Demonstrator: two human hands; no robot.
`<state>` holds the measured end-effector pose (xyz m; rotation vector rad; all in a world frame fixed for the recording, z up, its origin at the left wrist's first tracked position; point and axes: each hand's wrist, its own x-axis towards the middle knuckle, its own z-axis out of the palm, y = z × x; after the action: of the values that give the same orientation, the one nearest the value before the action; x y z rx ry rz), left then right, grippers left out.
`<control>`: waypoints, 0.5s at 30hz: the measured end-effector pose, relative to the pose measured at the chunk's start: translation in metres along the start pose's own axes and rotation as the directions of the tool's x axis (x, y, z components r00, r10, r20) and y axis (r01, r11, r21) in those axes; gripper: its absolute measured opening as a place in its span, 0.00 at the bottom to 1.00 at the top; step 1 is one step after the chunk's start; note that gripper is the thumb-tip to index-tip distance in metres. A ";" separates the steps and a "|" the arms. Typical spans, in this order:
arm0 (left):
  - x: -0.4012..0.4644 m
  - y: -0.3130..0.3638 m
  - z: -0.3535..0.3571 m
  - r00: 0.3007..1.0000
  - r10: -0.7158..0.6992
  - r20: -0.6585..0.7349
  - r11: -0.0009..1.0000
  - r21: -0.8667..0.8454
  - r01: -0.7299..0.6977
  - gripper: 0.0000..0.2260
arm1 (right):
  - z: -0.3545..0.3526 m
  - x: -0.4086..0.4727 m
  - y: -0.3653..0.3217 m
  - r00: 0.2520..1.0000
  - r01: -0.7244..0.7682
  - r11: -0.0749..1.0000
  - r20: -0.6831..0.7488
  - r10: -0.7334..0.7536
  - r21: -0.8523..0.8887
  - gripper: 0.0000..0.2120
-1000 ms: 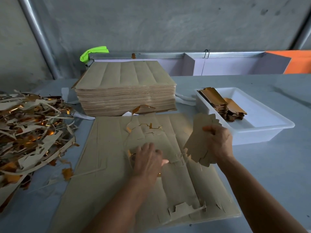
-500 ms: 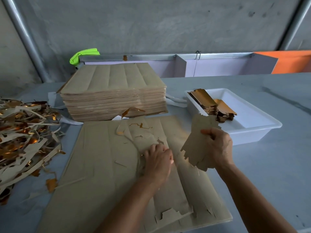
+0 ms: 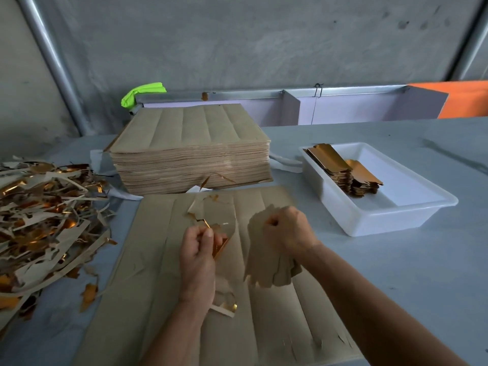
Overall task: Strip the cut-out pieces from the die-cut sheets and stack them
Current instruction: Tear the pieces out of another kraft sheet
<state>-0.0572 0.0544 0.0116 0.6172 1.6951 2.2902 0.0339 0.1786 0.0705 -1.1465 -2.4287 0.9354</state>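
Observation:
A brown die-cut sheet (image 3: 148,273) lies flat in front of me, torn open near its middle. My left hand (image 3: 198,249) is closed on a cut-out piece (image 3: 221,247) with a gold underside, lifting it out of the sheet. My right hand (image 3: 289,231) grips a small bundle of stripped cut-out pieces (image 3: 264,262) that hangs just above the sheet. Behind the sheet stands a thick stack of die-cut sheets (image 3: 190,151). A pile of finished gold-faced pieces (image 3: 340,167) rests in the white tray (image 3: 390,217) at the right.
A heap of brown and gold waste strips (image 3: 42,220) covers the table's left side. A low metal rail with a green cloth (image 3: 142,92) and an orange panel (image 3: 464,99) runs along the back. Grey table surface (image 3: 422,281) extends to the right.
My left hand has gone from pressing flat on the sheet to pinching a piece and pulling it up. My right hand has dropped lower with its bundle, closer to the sheet.

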 end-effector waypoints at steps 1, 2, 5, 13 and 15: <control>0.000 0.005 -0.001 1.000 -0.003 0.013 0.998 -0.055 0.004 0.07 | 0.007 0.001 -0.007 0.998 -0.032 0.998 0.057 0.029 0.051 0.13; 0.000 0.009 -0.002 0.999 -0.019 0.030 0.994 -0.109 0.022 0.08 | 0.014 0.002 -0.013 0.991 -0.083 0.992 0.113 0.072 0.097 0.14; -0.004 0.016 -0.002 0.993 -0.044 0.106 0.976 -0.207 0.065 0.08 | 0.031 0.007 -0.024 0.954 -0.245 0.953 0.222 0.203 0.178 0.23; -0.017 0.001 -0.015 0.985 -0.129 0.115 0.976 -0.161 0.147 0.07 | 0.049 0.011 -0.009 0.924 -0.379 0.884 0.170 0.344 0.274 0.10; -0.019 -0.008 -0.018 0.987 -0.159 0.036 0.987 -0.006 0.160 0.06 | 0.050 0.007 -0.006 0.927 -0.370 0.879 0.176 0.330 0.300 0.09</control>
<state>-0.0492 0.0332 -0.0045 0.4972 1.6541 2.1622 0.0005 0.1598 0.0373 -1.4611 -2.0684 1.4943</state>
